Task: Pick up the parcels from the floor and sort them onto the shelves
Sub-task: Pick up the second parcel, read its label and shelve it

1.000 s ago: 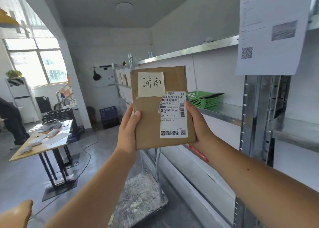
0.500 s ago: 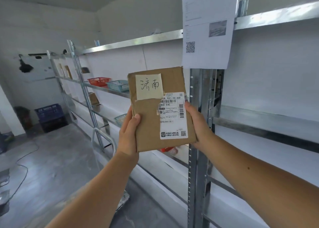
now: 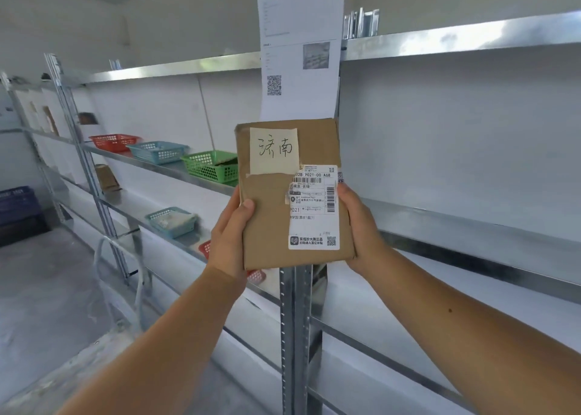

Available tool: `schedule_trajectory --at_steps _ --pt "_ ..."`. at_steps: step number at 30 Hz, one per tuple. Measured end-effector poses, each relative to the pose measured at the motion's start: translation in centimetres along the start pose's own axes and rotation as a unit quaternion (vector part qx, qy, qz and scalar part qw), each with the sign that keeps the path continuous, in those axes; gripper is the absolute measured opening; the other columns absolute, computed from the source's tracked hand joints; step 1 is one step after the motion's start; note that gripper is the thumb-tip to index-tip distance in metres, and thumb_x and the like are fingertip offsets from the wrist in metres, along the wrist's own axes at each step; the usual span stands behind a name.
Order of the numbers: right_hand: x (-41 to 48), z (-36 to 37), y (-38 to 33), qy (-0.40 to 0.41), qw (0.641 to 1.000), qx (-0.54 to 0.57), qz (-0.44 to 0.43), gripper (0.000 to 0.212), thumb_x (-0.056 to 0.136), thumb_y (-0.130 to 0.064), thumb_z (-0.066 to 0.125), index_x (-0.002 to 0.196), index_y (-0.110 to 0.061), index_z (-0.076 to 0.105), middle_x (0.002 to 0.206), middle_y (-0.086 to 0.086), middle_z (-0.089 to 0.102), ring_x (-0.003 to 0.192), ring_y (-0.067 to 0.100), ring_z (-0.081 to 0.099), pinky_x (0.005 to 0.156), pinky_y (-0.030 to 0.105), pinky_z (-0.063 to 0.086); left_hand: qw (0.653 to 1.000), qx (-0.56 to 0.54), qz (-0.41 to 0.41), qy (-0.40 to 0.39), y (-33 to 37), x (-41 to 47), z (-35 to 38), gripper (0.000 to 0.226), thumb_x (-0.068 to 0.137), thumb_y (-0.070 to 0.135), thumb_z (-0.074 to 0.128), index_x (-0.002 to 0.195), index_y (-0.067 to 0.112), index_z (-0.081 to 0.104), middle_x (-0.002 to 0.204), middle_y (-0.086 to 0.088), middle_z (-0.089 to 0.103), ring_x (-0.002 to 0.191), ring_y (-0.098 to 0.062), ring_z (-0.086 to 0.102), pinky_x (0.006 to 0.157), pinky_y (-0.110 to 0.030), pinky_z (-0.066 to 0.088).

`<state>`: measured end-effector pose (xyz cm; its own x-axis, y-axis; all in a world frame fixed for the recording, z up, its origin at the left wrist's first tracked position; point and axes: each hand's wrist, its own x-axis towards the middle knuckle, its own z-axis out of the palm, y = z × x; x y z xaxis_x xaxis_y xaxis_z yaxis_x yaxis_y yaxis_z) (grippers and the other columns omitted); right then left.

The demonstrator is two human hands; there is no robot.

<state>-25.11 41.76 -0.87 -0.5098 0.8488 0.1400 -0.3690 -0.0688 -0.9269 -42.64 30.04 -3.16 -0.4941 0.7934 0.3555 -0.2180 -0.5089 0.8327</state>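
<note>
I hold a flat brown cardboard parcel (image 3: 267, 222) upright in front of me, with a handwritten yellow note at its top and a white shipping label on its right half. My left hand (image 3: 229, 241) grips its left edge and my right hand (image 3: 358, 226) grips its right edge. Behind the parcel stand the metal shelves (image 3: 471, 226), whose upright post (image 3: 295, 336) is partly hidden by the parcel. On the middle shelf to the left sit a green basket (image 3: 209, 166), a blue basket (image 3: 157, 152) and a red basket (image 3: 113, 141).
A printed sheet with a QR code (image 3: 298, 53) hangs on the post above the parcel. A lower shelf carries another blue basket (image 3: 171, 222) and a red basket (image 3: 206, 248). A dark blue crate (image 3: 19, 204) stands on the floor far left, beside a white-framed cart (image 3: 103, 273).
My view has swung right, from the room with the table to the shelves. The parcel stays in both hands and has drifted in front of the post.
</note>
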Motion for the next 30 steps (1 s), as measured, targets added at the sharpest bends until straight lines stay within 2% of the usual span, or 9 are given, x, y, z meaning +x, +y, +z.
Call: schedule_trajectory --at_steps 2,6,11,15,19,21,23,25,30 --pt "-0.9 -1.1 -0.8 0.017 1.000 0.006 0.000 0.039 0.106 -0.047 0.056 0.127 -0.021 0.076 0.122 0.011 0.082 0.110 0.032 0.080 0.101 0.055 0.060 1.000 0.000 -0.013 -0.015 -0.5 0.0 1.1 0.072 0.091 0.048 0.073 0.156 0.023 0.056 0.149 -0.019 0.067 0.139 -0.050 0.060 0.111 -0.063 0.054" --pt "-3.3 -2.6 -2.6 0.050 0.999 0.012 -0.016 0.041 0.107 -0.047 0.054 0.132 -0.022 0.074 0.125 0.010 0.081 0.114 0.032 0.078 0.089 0.048 0.066 0.997 -0.009 -0.052 -0.058 -0.9 0.0 3.2 0.093 0.076 0.066 0.086 0.154 0.024 0.059 0.144 -0.018 0.071 0.126 -0.041 0.071 0.087 -0.048 0.066" --pt "-7.4 -3.6 -4.3 0.094 0.995 0.004 -0.031 0.048 0.102 -0.058 0.055 0.134 -0.028 0.074 0.128 0.010 0.080 0.112 0.035 0.078 0.058 0.040 0.065 0.988 -0.021 -0.076 -0.132 -1.2 -0.5 5.4 0.085 0.080 0.067 0.083 0.154 0.031 0.059 0.146 -0.012 0.071 0.131 -0.038 0.070 0.099 -0.057 0.063" --pt "-10.7 -4.9 -5.1 0.141 0.988 -0.001 -0.055 0.050 0.100 -0.061 0.055 0.133 -0.029 0.075 0.130 0.010 0.079 0.114 0.037 0.078 0.060 0.042 0.064 0.979 -0.035 -0.104 -0.173 -1.5 -1.3 7.7 0.075 0.086 0.062 0.075 0.153 0.033 0.060 0.143 -0.009 0.073 0.130 -0.037 0.071 0.097 -0.057 0.064" --pt "-14.6 -7.3 -5.8 0.171 0.983 -0.021 -0.068 0.050 0.103 -0.064 0.048 0.128 -0.033 0.078 0.127 0.009 0.080 0.100 0.036 0.081 0.049 0.042 0.060 0.967 -0.039 -0.121 -0.219 -2.5 -2.9 10.6 0.071 0.088 0.063 0.071 0.152 0.036 0.060 0.144 -0.006 0.073 0.131 -0.032 0.071 0.098 -0.053 0.063" --pt "-16.5 -8.5 -6.2 0.180 0.980 -0.031 -0.077 0.049 0.102 -0.065 0.047 0.123 -0.036 0.080 0.126 0.007 0.081 0.097 0.034 0.082 0.052 0.044 0.061 0.961 -0.044 -0.131 -0.239 -3.0 -3.9 12.5 0.066 0.089 0.062 0.071 0.149 0.036 0.063 0.141 -0.004 0.075 0.127 -0.029 0.073 0.093 -0.046 0.066" --pt "-18.4 -9.9 -6.7 0.195 0.976 -0.036 -0.087 0.048 0.101 -0.067 0.049 0.121 -0.038 0.081 0.125 0.005 0.081 0.098 0.032 0.082 0.070 0.056 0.059 0.955 -0.049 -0.140 -0.257 -3.3 -5.1 14.3 0.062 0.090 0.062 0.070 0.146 0.036 0.065 0.140 -0.004 0.076 0.125 -0.028 0.074 0.089 -0.041 0.067" --pt "-20.0 -11.4 -7.2 0.208 0.972 -0.040 -0.098 0.048 0.100 -0.068 0.049 0.121 -0.039 0.081 0.126 0.004 0.081 0.102 0.031 0.082 0.086 0.063 0.054 0.950 -0.052 -0.144 -0.271 -3.7 -6.2 16.0 0.063 0.090 0.062 0.069 0.147 0.036 0.065 0.141 -0.003 0.075 0.126 -0.028 0.074 0.090 -0.043 0.066" --pt "-24.5 -15.0 -8.9 0.226 0.966 -0.050 -0.114 0.053 0.100 -0.068 0.049 0.131 -0.035 0.077 0.133 0.007 0.078 0.112 0.031 0.079 0.096 0.073 0.049 0.942 -0.062 -0.152 -0.294 -4.9 -9.8 20.4 0.065 0.088 0.060 0.069 0.148 0.035 0.064 0.141 -0.003 0.075 0.128 -0.028 0.073 0.100 -0.052 0.063"
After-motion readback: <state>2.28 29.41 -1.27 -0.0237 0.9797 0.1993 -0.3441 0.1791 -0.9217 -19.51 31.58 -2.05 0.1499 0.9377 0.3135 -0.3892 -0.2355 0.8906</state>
